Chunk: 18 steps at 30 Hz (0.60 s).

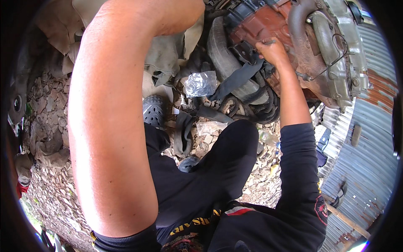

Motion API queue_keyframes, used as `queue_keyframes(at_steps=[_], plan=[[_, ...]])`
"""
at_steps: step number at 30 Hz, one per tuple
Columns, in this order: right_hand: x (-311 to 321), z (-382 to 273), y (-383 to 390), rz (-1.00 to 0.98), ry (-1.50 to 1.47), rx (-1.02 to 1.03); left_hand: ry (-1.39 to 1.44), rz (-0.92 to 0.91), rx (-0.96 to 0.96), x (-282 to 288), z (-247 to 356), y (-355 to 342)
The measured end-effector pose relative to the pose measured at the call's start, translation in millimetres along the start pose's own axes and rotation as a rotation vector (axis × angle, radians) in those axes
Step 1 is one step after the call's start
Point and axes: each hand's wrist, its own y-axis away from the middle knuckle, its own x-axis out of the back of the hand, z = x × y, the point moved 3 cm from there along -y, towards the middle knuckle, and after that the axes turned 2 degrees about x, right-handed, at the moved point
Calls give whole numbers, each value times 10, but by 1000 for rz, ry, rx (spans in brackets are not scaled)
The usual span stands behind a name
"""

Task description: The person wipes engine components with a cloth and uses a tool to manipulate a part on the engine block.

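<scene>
My right hand (273, 51) is closed against the reddish-brown side of an engine (255, 28). The end of a thin dark rod (268, 42) shows at its fingers; the rest is hidden in the grip. Just below the hand, a dark bracket-like part (243, 51) and a strip of black rubber (239, 79) rest by a large curved grey tube (220, 40). My left arm rises very close along the left side and bends rightward at the top. My left hand (180, 17) is cut off by the upper edge, so its fingers are hidden.
Clear plastic bags (200, 84) and black hoses (268, 107) lie around my feet among broken stones (50, 105). A grey clog (153, 111) is on one foot. Corrugated metal sheets (369, 138) stretch along the right. Grey cloth (163, 59) is heaped beyond my legs.
</scene>
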Motion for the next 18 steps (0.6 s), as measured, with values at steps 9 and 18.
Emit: queue_keyframes(at_steps=[9,18], plan=[[-62,25,-26,-77,0,28,2,-19,-10,-25,63,19],[-135,84,18,66,75,110,21,-75,38,-66,61,-62]])
